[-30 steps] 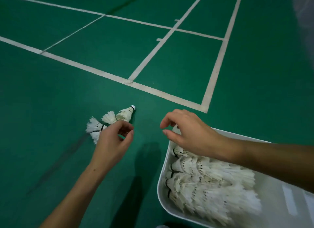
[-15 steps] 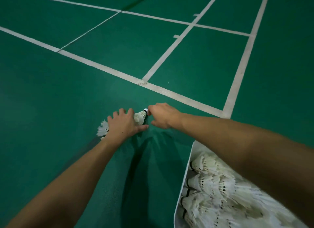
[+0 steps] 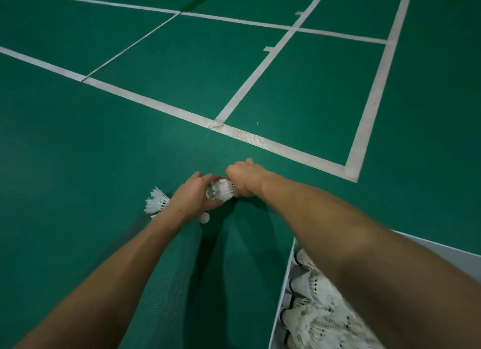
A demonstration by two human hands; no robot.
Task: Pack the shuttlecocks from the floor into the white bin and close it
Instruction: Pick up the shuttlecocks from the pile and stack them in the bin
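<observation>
Both my arms reach forward over the green court floor. A white feather shuttlecock (image 3: 223, 189) lies on its side between my hands. My right hand (image 3: 246, 179) grips its cork end and my left hand (image 3: 194, 196) touches its feather end. Under my left wrist lie more shuttlecocks on the floor: white feathers (image 3: 156, 202) stick out on the left and a white cork tip (image 3: 204, 219) shows below the hand. The white bin (image 3: 285, 291) stands open at the lower right, with several shuttlecocks (image 3: 317, 314) laid in rows inside. My right forearm covers part of it.
White court lines (image 3: 250, 137) cross the green floor ahead, with a corner (image 3: 351, 170) to the right of my hands. No lid is in view.
My right hand has left the bin, reached forward and closed on the shuttlecock's cork end. My left hand shifted onto its feathers. The view moved forward, so the bin slid to the lower right.
</observation>
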